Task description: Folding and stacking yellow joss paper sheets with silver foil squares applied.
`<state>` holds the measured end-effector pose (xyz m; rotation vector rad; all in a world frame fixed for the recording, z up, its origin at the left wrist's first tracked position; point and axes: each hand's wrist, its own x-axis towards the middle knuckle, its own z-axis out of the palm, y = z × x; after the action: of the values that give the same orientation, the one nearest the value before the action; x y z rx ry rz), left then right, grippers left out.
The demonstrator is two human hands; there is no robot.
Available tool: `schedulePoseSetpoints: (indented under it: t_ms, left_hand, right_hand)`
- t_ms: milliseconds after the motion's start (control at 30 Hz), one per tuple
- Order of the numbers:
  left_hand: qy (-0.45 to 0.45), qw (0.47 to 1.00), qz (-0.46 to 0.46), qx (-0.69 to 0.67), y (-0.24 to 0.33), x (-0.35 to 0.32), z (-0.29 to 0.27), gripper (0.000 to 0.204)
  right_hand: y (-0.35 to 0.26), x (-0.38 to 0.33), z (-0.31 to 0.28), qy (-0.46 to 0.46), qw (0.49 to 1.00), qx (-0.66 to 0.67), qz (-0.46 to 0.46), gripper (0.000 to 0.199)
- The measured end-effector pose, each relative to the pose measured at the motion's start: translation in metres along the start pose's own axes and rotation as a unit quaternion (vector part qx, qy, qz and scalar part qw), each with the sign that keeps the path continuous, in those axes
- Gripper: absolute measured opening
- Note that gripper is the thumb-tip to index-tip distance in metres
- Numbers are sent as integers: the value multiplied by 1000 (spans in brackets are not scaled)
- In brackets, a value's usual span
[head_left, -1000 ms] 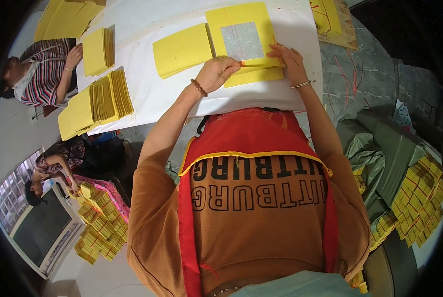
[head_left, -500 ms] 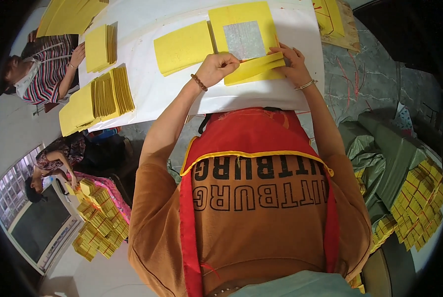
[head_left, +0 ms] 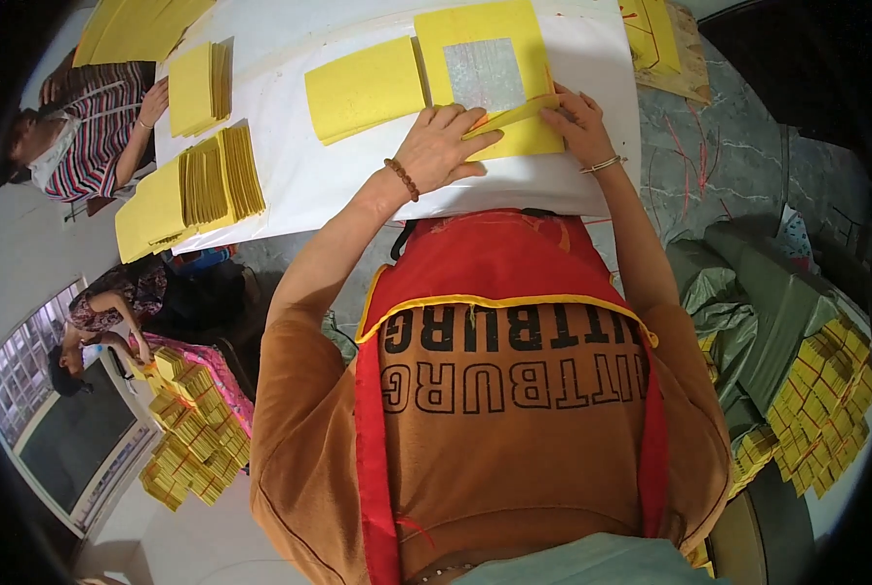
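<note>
Yellow sheet (head_left: 535,70), silver square (head_left: 483,73) facing up, lies on table (head_left: 329,185); fold (head_left: 522,115) along near side. Left hand (head_left: 443,148) spread over fold's left end, presumably keeping it down. Right hand (head_left: 580,129) at right end, likely steadying; cannot tell whether pinching. Stack (head_left: 366,90) just left, probably for reach.

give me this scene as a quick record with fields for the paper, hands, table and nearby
paper: yellow sheet with silvery square, near edge partly folded
left hand: fingers spread, at the fold's left end
right hand: at the fold's right end
table: white
nearby: yellow stack left of the sheet; co-worker's hand farther left
</note>
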<state>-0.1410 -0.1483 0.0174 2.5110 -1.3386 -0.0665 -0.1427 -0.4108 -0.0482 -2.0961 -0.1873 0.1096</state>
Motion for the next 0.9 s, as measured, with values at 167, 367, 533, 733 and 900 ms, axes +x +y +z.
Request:
schedulePoseSetpoints:
  t_ms: [167, 367, 533, 733, 900]
  left_hand:
    - [-15, 1000, 13, 9, -5, 2, -1, 58]
    - [-5, 998, 30, -60, -15, 6, -4, 55]
    - [73, 980, 14, -186, -27, 4, 1, 26]
    - [72, 942, -108, -309, -23, 9, -8, 17]
    - [14, 940, -101, -325, -25, 7, -4, 16]
  right_hand:
    - [10, 0, 2, 5, 1000, 6, 1, 33]
    - [7, 1, 1, -1, 1000, 21, 7, 32]
    - [13, 2, 0, -8, 999, 52, 9, 34]
    - [17, 3, 1, 23, 997, 70, 29, 41]
    - [-2, 2, -1, 13, 999, 26, 38, 45]
